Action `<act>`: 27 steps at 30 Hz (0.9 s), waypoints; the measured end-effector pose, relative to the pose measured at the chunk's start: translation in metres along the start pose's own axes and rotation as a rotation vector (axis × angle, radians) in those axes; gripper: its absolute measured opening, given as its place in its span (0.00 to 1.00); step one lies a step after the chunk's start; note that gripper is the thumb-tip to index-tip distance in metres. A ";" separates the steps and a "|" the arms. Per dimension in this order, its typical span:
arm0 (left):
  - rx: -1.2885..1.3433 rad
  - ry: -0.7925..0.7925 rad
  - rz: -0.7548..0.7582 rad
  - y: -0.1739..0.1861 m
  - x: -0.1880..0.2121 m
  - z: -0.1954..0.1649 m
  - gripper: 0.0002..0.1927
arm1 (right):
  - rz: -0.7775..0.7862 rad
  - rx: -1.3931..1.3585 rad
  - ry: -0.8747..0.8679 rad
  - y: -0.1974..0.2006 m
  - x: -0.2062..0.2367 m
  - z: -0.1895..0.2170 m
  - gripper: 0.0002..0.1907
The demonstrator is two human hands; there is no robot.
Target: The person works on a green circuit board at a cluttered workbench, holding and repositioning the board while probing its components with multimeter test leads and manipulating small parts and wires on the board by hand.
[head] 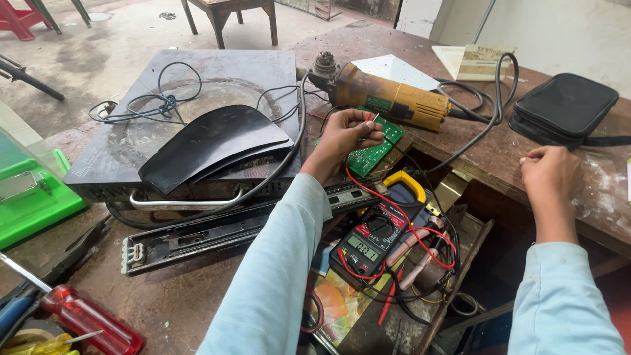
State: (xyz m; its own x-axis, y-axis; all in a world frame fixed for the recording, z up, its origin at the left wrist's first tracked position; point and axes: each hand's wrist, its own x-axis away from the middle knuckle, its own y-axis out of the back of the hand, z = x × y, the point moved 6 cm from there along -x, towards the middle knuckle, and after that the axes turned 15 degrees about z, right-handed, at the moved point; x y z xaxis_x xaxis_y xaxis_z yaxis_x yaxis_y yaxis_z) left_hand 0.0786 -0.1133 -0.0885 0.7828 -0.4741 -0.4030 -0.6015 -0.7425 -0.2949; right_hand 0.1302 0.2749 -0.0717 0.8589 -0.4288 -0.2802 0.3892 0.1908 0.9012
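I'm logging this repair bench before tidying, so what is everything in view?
induction cooker: 1, black, bench left
curved panel: 1, black, on cooker
angle grinder: 1, yellow, bench top centre
circuit board: 1, green, below grinder
clamp meter: 1, black and yellow, open drawer
drawer slide: 1, dark metal, bench front
screwdriver: 1, red handle, bottom left
pouch: 1, black, bench right
left hand: holds red probe over board
right hand: fist on bench edge

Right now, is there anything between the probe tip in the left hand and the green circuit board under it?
Nothing visible. The left hand pinches the red probe just above the green circuit board, with only open air between tip and board. The probe's own red lead trails down toward the clamp meter, off to the side.
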 end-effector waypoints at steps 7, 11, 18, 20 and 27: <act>-0.060 -0.009 0.038 0.002 -0.003 -0.001 0.14 | 0.138 -0.112 0.028 0.017 -0.005 0.031 0.14; -0.020 -0.021 0.011 0.005 -0.006 -0.002 0.12 | 0.672 -0.426 0.390 0.027 0.025 0.117 0.16; -0.041 -0.125 -0.142 0.018 0.009 -0.009 0.09 | 2.056 0.332 0.962 -0.059 0.281 0.205 0.14; -0.050 -0.131 -0.169 0.019 0.012 -0.010 0.09 | 1.926 0.519 1.032 -0.077 0.318 0.189 0.11; -0.046 -0.156 -0.192 0.019 0.010 -0.016 0.09 | 1.202 0.505 1.302 -0.059 0.322 0.170 0.10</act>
State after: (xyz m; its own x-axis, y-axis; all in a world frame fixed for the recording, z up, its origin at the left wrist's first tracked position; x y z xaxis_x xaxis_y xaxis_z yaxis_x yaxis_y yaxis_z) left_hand 0.0780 -0.1398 -0.0843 0.8459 -0.2460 -0.4733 -0.4334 -0.8343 -0.3408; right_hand 0.3276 -0.0245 -0.1587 0.3427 0.6419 0.6859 -0.4692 -0.5156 0.7170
